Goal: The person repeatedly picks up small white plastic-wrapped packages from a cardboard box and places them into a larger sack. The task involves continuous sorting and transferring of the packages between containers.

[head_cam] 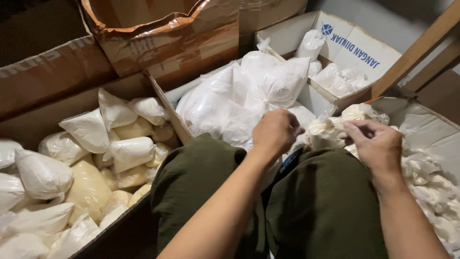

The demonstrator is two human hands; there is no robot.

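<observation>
A small cream-filled clear plastic bag (326, 132) is pinched at its neck by the left hand (275, 132) and right hand (376, 144), seemingly mid-tying, over the knees.

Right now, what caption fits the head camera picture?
Both hands, left hand and right hand, pinch a small plastic bag among boxes of filled bags.

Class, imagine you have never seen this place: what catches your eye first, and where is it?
First, the two hands, left hand and right hand, working a small plastic bag above green-trousered knees. Next, the cardboard box at left, heaped with tied bags of pale paste, and the big white sacks straight ahead.
</observation>
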